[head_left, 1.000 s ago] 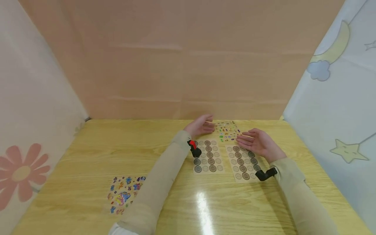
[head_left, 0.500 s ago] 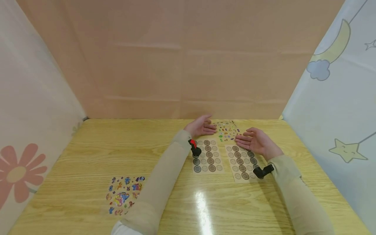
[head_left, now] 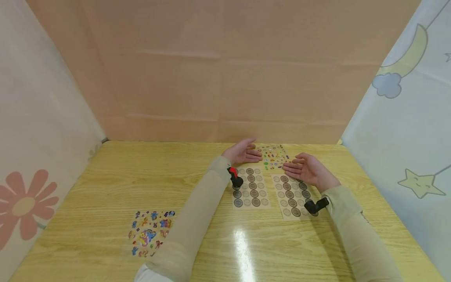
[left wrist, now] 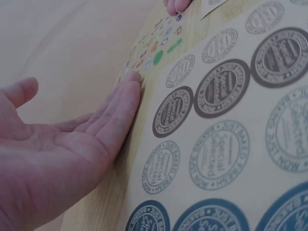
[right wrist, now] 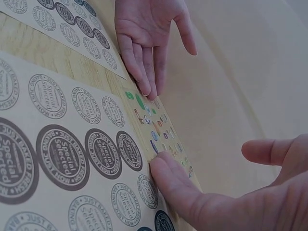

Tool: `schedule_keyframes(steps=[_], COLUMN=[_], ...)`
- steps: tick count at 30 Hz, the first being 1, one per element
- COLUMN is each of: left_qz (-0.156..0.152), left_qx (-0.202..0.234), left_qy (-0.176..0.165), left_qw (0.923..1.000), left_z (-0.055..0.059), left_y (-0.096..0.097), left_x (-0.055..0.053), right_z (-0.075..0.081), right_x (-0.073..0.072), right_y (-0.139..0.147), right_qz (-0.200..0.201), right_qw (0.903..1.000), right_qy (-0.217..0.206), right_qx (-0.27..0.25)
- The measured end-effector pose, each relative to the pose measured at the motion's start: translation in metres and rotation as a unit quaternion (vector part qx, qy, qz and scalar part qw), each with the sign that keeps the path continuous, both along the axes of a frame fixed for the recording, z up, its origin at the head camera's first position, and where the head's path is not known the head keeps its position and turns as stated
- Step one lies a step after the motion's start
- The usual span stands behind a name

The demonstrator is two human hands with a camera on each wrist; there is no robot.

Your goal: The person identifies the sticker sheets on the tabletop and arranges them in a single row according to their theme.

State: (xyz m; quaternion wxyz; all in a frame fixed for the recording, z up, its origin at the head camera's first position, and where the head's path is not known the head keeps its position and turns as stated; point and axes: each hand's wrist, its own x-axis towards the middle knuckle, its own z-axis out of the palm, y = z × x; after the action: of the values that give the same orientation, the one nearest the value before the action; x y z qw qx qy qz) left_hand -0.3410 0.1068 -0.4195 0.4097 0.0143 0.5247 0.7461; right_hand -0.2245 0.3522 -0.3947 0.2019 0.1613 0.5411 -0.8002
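At the back of the table, a clear sheet of small colourful stickers [head_left: 275, 156] lies between my two hands. My left hand [head_left: 242, 152] is at its left side, palm turned inward, fingers straight and the tips right at the sheet's edge. On the opposite side my right hand [head_left: 308, 170] faces it with fingers extended, fingertips near the sheet's right edge. Neither hand holds anything. Two sheets of round label stickers lie in front: the left label sheet [head_left: 260, 196] and the right label sheet [head_left: 287, 203], whose upper part my right hand overlaps in the head view.
A sheet of cartoon character stickers [head_left: 146, 235] lies at the front left, partly behind my left sleeve [head_left: 197, 219]. A brown backdrop [head_left: 218, 90] closes off the back of the wooden table [head_left: 141, 176]. Printed white panels stand at both sides.
My left hand has shifted slightly right, its fingertips closer over the small sticker sheet. The right hand stays nearly still, and the sheets keep their places.
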Motion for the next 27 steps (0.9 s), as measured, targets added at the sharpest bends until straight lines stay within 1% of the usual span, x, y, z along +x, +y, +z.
schedule_keyframes(steps=[5,6,9,12,14,18,21,25,27], left_qz=[0.005,0.006,0.009,0.020,0.029,0.032,0.024,0.015,0.010], left_qx=[0.008,0.009,0.016,0.015,0.005,-0.021,-0.043,-0.064,-0.065], left_qy=[-0.012,-0.014,-0.016,-0.017,-0.014,0.015,0.051,0.086,0.099], left_qw=[0.9999,0.9998,0.9997,0.9995,0.9995,0.9991,0.9975,0.9942,0.9929], left_z=[0.002,0.006,0.007,0.008,0.008,0.009,0.009,0.007,0.007], left_y=[0.001,0.000,0.002,0.005,0.007,0.011,0.014,0.018,0.019], left_x=[0.001,0.005,0.005,0.005,0.005,0.005,0.006,0.006,0.006], right_z=[0.002,0.002,0.004,0.005,0.005,0.004,0.003,0.003,0.003], right_x=[0.001,0.001,0.002,0.002,0.001,0.000,0.000,0.000,0.000], right_y=[0.000,0.000,-0.001,-0.001,0.000,0.000,0.001,0.001,0.002], right_qz=[0.000,0.000,-0.002,-0.002,-0.003,-0.002,0.000,-0.003,-0.004], right_qw=[0.9999,0.9998,0.9995,0.9994,0.9993,0.9995,0.9995,0.9994,0.9994], right_qy=[-0.003,-0.004,-0.007,-0.009,-0.009,-0.011,-0.011,-0.011,-0.011], right_qx=[0.015,0.019,0.030,0.035,0.035,0.030,0.030,0.033,0.034])
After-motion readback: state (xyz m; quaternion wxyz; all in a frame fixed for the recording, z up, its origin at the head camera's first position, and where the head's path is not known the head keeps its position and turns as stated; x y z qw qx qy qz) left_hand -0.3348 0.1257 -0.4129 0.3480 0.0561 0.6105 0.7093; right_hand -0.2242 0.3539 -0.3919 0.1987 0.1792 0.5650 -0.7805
